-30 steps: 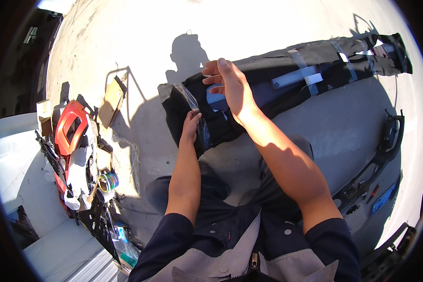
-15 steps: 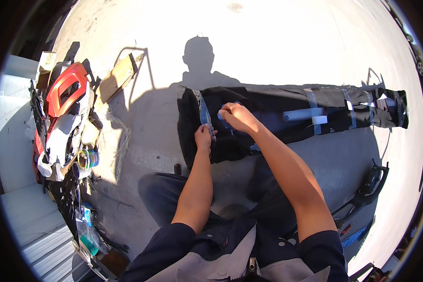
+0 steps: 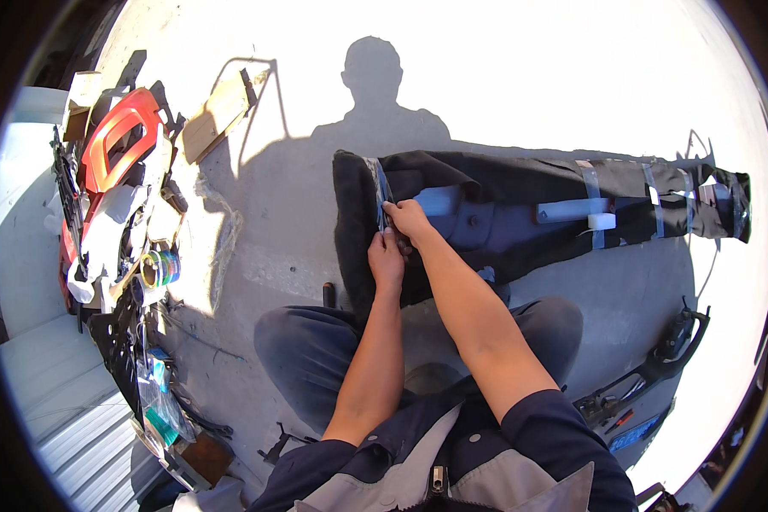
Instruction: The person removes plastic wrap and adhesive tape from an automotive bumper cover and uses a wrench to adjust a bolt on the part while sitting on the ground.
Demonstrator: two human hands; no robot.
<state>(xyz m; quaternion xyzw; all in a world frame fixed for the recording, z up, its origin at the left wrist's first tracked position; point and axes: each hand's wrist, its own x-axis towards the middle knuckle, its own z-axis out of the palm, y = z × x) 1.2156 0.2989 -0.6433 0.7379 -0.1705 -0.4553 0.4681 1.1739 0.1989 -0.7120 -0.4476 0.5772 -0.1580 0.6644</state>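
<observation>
A long bundle wrapped in black cloth (image 3: 503, 171) lies across the ground in front of me, its wide end at the left. Strips of clear tape cross it, and a tape strip (image 3: 377, 183) runs along the cloth near that wide end. My left hand (image 3: 386, 260) is closed at the near end of this strip, pinching it. Just beyond, my right hand (image 3: 410, 220) has its fingertips pressed together on the same strip. Through the opened cloth a blue-grey panel (image 3: 469, 224) shows, with a grey bar (image 3: 572, 210) and a small white block (image 3: 602, 222) farther right.
Along the left side is a heap of scrap with a red plastic piece (image 3: 121, 141), a cardboard piece (image 3: 218, 119) and a roll of tape (image 3: 152, 269). A dark handle (image 3: 328, 294) stands by my left knee. At the lower right lies a black metal frame (image 3: 657, 363).
My right hand has moved left from over the bundle's middle to the tape strip beside my left hand. The blue-grey panel is now more exposed. The view has shifted slightly.
</observation>
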